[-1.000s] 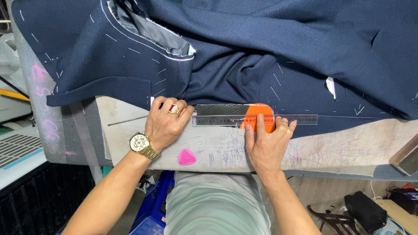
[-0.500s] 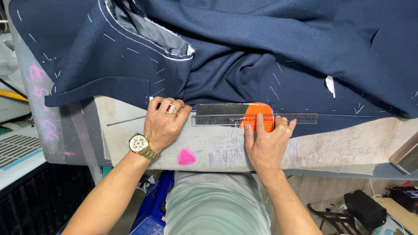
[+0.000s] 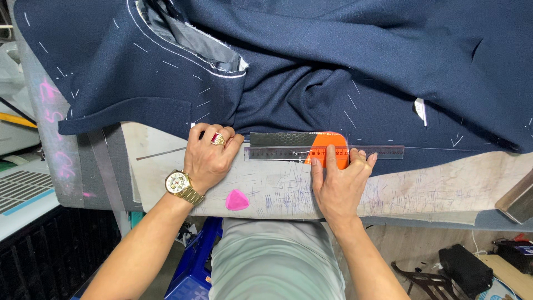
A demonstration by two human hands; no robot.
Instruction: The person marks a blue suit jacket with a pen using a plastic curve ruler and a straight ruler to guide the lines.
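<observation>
Flat, both hands — left [image 3: 210,161] on cloth [image 3: 311,72], right [image 3: 338,186] pressing ruler [image 3: 277,145].

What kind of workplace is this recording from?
Most likely a tailoring workshop. A navy jacket marked with white basting stitches lies on a scuffed worktable, the right hand presses a clear ruler to its hem, and pink tailor's chalk lies near the left hand.

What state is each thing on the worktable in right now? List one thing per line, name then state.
Left hand: curled, knuckles down on the edge of the navy jacket.
Right hand: flat, fingers pressing the ruler.
Clear ruler: lying flat along the jacket hem.
Orange chalk: under the ruler and fingers.
Navy jacket: spread out, rumpled, with white basting stitches.
Pink chalk: lying loose on the table, untouched.
</observation>
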